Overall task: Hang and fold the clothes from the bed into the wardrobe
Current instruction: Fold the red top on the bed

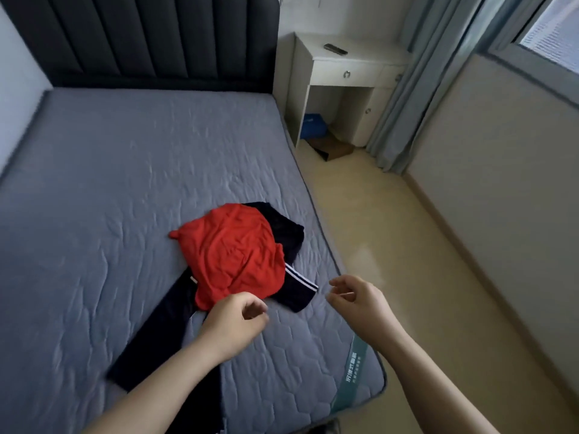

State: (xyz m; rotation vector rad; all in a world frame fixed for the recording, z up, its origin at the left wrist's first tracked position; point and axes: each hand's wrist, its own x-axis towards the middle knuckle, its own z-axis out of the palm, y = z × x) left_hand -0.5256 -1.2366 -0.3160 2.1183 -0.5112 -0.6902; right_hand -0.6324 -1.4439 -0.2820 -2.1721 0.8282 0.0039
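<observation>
The left grip [235, 321] is a bare hand. It hangs with fingers loosely curled and narrow, holding nothing, just at the near edge of a crumpled red cloth garment [232, 249]; whether it touches the cloth I cannot tell. The right grip [357, 300], also a bare hand, hovers beside it over the right edge of the bed [125, 183], fingers loosely bent, thumb apart, empty.

The red garment lies in a heap on the bed's quilted blue-grey mattress, towards the near right corner. It rests on top of a dark navy garment with white side stripes [289, 242] that spreads out from under it — one long part runs towards the near edge, under the left forearm.

At the far edge stands a dark padded headboard [141, 36]. Past the far right corner is a white bedside cabinet with a drawer [344, 73] — a small dark object [335, 49] lies on its top, and a grey-blue curtain [404, 89] hangs beside it.
</observation>
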